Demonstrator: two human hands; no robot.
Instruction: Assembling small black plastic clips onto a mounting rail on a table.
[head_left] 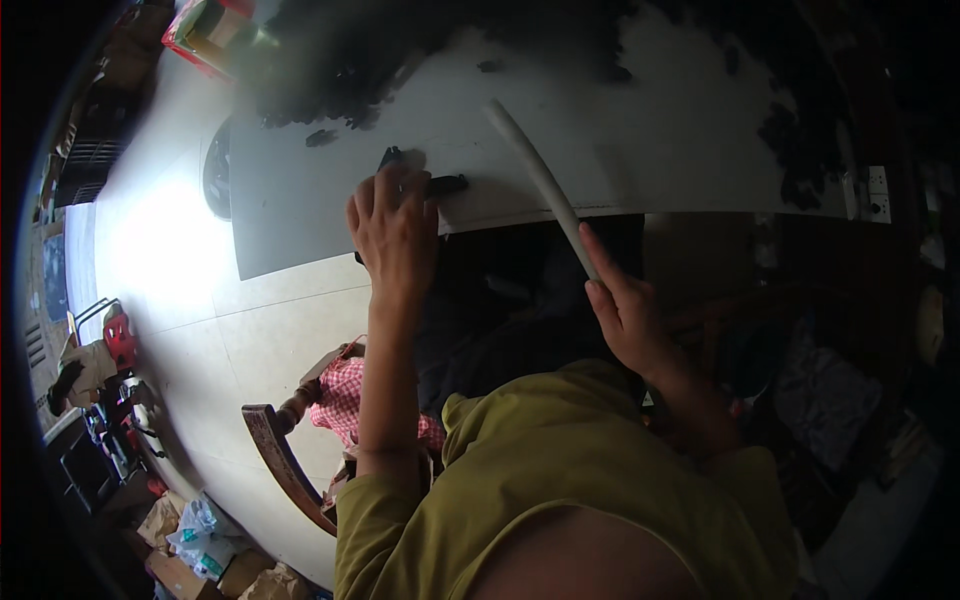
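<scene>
My right hand (630, 315) grips the lower end of a long, straight white rod (540, 175), thumb and forefinger along it. The rod slants up and to the left over the table, and whether it is hollow cannot be seen. Over the table's near edge, my left hand (395, 235) has its fingers bent down onto a black object (447, 185). Dark ends of that object stick out past the fingertips and to the right of the hand; its kind is hidden. A large heap of small dark pieces (330, 75) lies across the far side of the grey tabletop (300, 220).
A red and green box (210, 40) sits at the far left. Below my left arm are a wooden chair (275, 450) and pink checked cloth (342, 395). Bags and boxes (205, 540) lie on the floor at lower left. A white socket plate (878, 195) is at right.
</scene>
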